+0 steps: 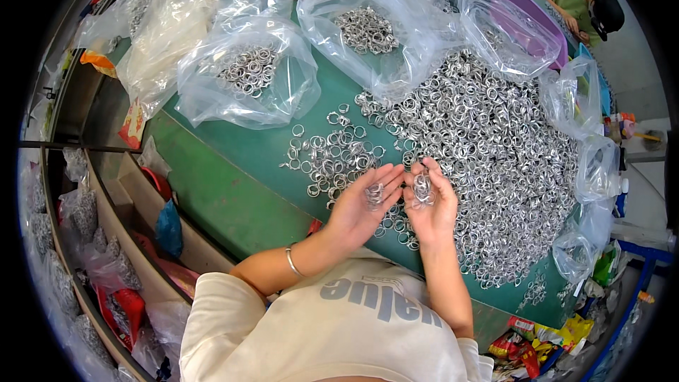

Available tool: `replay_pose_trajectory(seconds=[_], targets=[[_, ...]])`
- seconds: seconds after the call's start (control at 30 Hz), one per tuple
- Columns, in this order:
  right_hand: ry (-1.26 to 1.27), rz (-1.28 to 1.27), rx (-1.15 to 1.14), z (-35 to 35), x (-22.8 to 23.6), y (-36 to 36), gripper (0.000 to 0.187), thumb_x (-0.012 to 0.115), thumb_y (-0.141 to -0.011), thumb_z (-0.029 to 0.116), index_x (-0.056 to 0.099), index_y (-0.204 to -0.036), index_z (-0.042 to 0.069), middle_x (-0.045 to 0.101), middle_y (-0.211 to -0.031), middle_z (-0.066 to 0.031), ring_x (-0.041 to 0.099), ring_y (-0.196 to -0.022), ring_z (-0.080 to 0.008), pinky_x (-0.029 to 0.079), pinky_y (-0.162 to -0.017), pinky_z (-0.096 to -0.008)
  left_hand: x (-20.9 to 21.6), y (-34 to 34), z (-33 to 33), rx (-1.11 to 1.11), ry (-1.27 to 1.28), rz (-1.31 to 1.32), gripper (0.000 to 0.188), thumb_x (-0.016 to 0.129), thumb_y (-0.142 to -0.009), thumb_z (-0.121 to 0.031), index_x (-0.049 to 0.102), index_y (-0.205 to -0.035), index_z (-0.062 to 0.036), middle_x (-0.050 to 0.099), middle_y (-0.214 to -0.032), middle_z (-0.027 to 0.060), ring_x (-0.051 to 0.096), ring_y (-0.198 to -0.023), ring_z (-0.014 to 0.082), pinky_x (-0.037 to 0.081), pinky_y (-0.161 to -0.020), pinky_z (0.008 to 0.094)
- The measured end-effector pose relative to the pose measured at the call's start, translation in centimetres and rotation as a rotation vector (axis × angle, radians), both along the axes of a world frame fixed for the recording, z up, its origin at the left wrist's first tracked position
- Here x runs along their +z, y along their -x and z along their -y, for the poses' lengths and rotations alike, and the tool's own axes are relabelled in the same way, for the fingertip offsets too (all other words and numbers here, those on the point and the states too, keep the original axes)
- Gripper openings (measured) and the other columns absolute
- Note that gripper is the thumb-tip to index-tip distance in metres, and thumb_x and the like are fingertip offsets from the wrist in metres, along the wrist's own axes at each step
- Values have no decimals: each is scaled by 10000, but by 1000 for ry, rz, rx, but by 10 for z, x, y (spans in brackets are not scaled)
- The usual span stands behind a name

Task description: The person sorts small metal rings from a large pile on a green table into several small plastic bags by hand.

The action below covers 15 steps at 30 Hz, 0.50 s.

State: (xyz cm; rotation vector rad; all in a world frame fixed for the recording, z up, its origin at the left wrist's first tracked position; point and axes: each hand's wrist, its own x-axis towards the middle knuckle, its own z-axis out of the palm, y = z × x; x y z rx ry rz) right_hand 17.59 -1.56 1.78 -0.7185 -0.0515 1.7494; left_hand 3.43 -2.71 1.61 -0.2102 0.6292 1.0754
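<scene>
My left hand [351,213] is turned palm up above the table, fingers stretched toward my right hand, with a few silver metal rings [374,197] lying in it. Beside it, my right hand [436,213] is cupped, fingers bent around several more silver rings [422,189]. The fingertips of the two hands are close together. Below and to the right spreads a large heap of silver rings [509,163]. A smaller loose group of rings [332,159] lies to the left, just beyond my left hand.
Clear plastic bags with rings, one at the left [283,99] and one at the middle [322,10], stand along the far side. A purple tray [523,7] is at the far right. Drawers [113,226] of bagged parts flank the left. Another person [576,3] is at the far right.
</scene>
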Motion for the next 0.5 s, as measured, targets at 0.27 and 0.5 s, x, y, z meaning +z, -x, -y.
replay_pose_trajectory(seconds=[0.27, 0.5], targets=[[-561, 1039, -165, 32, 6, 37, 385, 373, -961, 152, 430, -1268, -72, 548, -1203, -153, 498, -1150, -223, 297, -1059, -369, 5, -37, -2, 25, -154, 25, 369, 447, -967, -294, 504, -1210, -22, 527, -1256, 100, 478, -1188, 191, 364, -1038, 362], [-197, 496, -267, 29, 5, 31, 408, 356, -992, 232, 384, -1340, 21, 427, -1350, -138, 372, -1293, -221, 296, -1069, -355, 12, -43, 8, -111, -562, -641, 278, 520, -888, -73, 547, -1152, 10, 581, -1181, 119, 530, -1145, 221, 379, -1002, 329]])
